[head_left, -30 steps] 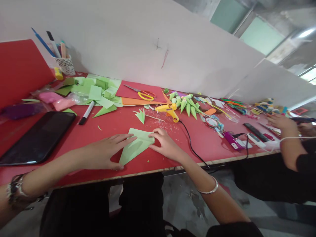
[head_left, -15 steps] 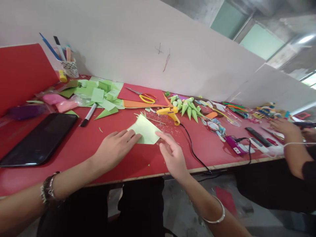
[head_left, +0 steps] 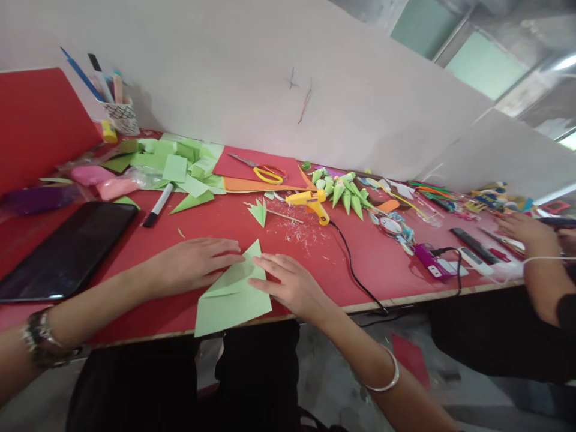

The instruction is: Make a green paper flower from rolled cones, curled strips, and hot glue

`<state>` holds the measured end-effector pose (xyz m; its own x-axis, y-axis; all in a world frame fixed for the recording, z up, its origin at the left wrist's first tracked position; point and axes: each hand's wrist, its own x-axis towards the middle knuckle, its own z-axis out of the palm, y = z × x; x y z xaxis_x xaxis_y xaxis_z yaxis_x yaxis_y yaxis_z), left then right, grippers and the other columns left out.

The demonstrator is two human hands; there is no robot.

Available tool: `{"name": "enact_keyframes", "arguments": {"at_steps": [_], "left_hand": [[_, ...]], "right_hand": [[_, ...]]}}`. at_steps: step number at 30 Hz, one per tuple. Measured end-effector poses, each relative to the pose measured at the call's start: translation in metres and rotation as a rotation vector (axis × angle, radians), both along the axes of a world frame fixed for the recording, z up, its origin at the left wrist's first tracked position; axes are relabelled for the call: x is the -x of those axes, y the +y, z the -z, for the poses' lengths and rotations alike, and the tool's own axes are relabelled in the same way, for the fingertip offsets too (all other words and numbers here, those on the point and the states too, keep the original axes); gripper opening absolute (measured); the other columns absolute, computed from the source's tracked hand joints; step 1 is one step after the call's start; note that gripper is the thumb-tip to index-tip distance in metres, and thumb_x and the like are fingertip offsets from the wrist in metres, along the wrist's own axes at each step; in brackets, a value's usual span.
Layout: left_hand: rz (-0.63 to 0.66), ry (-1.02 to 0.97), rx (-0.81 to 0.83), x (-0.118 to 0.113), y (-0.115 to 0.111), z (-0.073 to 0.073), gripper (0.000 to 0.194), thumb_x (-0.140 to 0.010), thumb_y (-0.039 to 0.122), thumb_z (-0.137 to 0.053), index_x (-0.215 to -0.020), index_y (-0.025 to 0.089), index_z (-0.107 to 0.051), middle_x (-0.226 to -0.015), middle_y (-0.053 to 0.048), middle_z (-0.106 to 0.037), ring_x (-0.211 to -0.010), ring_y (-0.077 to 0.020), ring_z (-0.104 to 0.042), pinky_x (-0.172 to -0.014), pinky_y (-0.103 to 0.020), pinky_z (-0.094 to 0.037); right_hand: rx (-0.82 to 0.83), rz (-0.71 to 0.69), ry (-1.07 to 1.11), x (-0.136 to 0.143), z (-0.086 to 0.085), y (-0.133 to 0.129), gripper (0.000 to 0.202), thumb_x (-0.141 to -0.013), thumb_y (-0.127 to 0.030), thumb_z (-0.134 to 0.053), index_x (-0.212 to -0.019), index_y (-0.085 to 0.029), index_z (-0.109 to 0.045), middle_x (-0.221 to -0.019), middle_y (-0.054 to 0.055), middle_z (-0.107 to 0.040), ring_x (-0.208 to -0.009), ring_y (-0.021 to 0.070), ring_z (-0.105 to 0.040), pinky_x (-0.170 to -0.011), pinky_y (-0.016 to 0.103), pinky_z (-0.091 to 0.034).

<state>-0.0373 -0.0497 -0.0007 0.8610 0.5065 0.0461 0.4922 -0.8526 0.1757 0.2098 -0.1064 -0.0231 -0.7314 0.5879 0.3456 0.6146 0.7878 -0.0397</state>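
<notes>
At red tabletop's near edge | creased light-green paper [head_left: 234, 309], seemingly light, soft, easily miscreased; best held by outer edges | left hand [head_left: 193, 264], right hand [head_left: 294, 288] open, fingers resting on it | beyond, yellow glue gun [head_left: 317, 206] | farther, scissors [head_left: 269, 174] on red sheet [head_left: 229, 170]

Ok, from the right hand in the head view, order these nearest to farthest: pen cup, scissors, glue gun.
1. Glue gun, beyond the right hand, slightly right.
2. Scissors, farther back, on red paper.
3. Pen cup, far left, near the wall.
</notes>
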Motion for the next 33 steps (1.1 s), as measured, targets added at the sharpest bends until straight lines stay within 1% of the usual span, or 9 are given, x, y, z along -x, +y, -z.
{"name": "enact_keyframes", "arguments": {"at_steps": [3,6,8,12,16,20,27,30,33], "left_hand": [[-0.026,-0.017,0.115,0.015,-0.004,-0.001,0.056,-0.075,0.032,-0.052,-0.129,0.031,-0.037,-0.133,-0.004,-0.043,-0.119,-0.0237,-0.042,-0.098,-0.037,-0.035],[0.001,-0.036,0.152,0.02,-0.024,-0.002,0.067,-0.068,0.036,-0.059,-0.131,0.031,-0.035,-0.129,-0.003,-0.047,-0.115,-0.0237,-0.045,-0.097,-0.035,-0.036],[-0.031,-0.009,0.13,0.017,-0.041,0.001,0.071,-0.066,0.035,-0.061,-0.132,0.029,-0.034,-0.127,-0.004,-0.05,-0.112,-0.0235,-0.048,-0.096,-0.034,-0.037],[-0.102,0.035,0.015,0.006,-0.064,0.009,0.055,-0.073,0.034,-0.057,-0.125,0.024,-0.044,-0.12,-0.006,-0.056,-0.103,-0.0252,-0.052,-0.089,-0.037,-0.04],[-0.042,-0.002,-0.026,0.004,-0.06,0.01,0.028,-0.085,0.026,-0.042,-0.109,0.026,-0.056,-0.102,-0.003,-0.064,-0.087,-0.0194,-0.058,-0.077,-0.032,-0.045],[-0.021,-0.004,-0.032,0.008,-0.052,0.006,0.032,-0.09,0.022,-0.03,-0.1,0.026,-0.06,-0.092,-0.003,-0.065,-0.081,-0.0185,-0.059,-0.072,-0.031,-0.045],[-0.271,-0.163,0.143,0.005,-0.06,0.018,0.032,-0.089,0.035,-0.033,-0.094,0.022,-0.062,-0.088,-0.004,-0.062,-0.073,-0.0149,-0.059,-0.062,-0.025,-0.045],[-0.383,-0.224,0.151,0.001,-0.06,0.022,0.037,-0.088,0.043,-0.034,-0.085,0.02,-0.063,-0.08,-0.003,-0.061,-0.071,-0.0149,-0.057,-0.061,-0.025,-0.043],[-0.489,-0.179,0.145,-0.002,-0.058,0.023,0.039,-0.085,0.048,-0.037,-0.075,0.019,-0.06,-0.071,-0.001,-0.059,-0.065,-0.0147,-0.055,-0.056,-0.024,-0.038]], "right_hand": [[0.018,-0.039,-0.019,0.002,0.004,0.004,0.028,-0.088,-0.014,-0.039,-0.108,-0.021,-0.058,-0.119,0.006,-0.055,-0.111,0.0151,-0.047,-0.092,0.032,-0.038],[0.083,-0.023,-0.001,0.001,0.002,0.005,0.03,-0.084,-0.011,-0.044,-0.11,-0.019,-0.057,-0.112,0.007,-0.059,-0.103,0.0153,-0.051,-0.09,0.033,-0.038],[0.137,-0.047,-0.003,0.0,0.0,0.006,0.033,-0.079,-0.013,-0.049,-0.111,-0.021,-0.057,-0.112,0.007,-0.058,-0.099,0.0167,-0.05,-0.087,0.035,-0.038],[0.158,-0.081,0.005,0.0,-0.001,0.007,0.03,-0.078,-0.016,-0.051,-0.105,-0.026,-0.061,-0.106,0.005,-0.059,-0.09,0.0174,-0.048,-0.08,0.034,-0.038],[0.19,-0.093,0.062,0.004,0.001,0.006,0.022,-0.081,-0.023,-0.052,-0.1,-0.019,-0.062,-0.106,0.007,-0.058,-0.094,0.0178,-0.047,-0.081,0.031,-0.038],[0.26,-0.077,0.123,0.009,-0.001,0.005,0.023,-0.086,-0.033,-0.046,-0.091,-0.02,-0.064,-0.097,0.005,-0.06,-0.085,0.0148,-0.051,-0.077,0.029,-0.038],[0.407,-0.001,0.275,0.015,-0.006,0.004,0.022,-0.084,-0.031,-0.05,-0.077,-0.016,-0.064,-0.092,0.004,-0.061,-0.084,0.0129,-0.052,-0.076,0.026,-0.04],[0.457,0.087,0.346,0.018,-0.005,0.003,0.022,-0.082,-0.032,-0.053,-0.072,-0.015,-0.061,-0.091,0.004,-0.061,-0.083,0.0133,-0.052,-0.076,0.025,-0.04],[0.481,0.17,0.374,0.022,-0.003,0.003,0.021,-0.081,-0.031,-0.054,-0.068,-0.016,-0.059,-0.087,0.003,-0.062,-0.081,0.0135,-0.053,-0.074,0.025,-0.041]]}}
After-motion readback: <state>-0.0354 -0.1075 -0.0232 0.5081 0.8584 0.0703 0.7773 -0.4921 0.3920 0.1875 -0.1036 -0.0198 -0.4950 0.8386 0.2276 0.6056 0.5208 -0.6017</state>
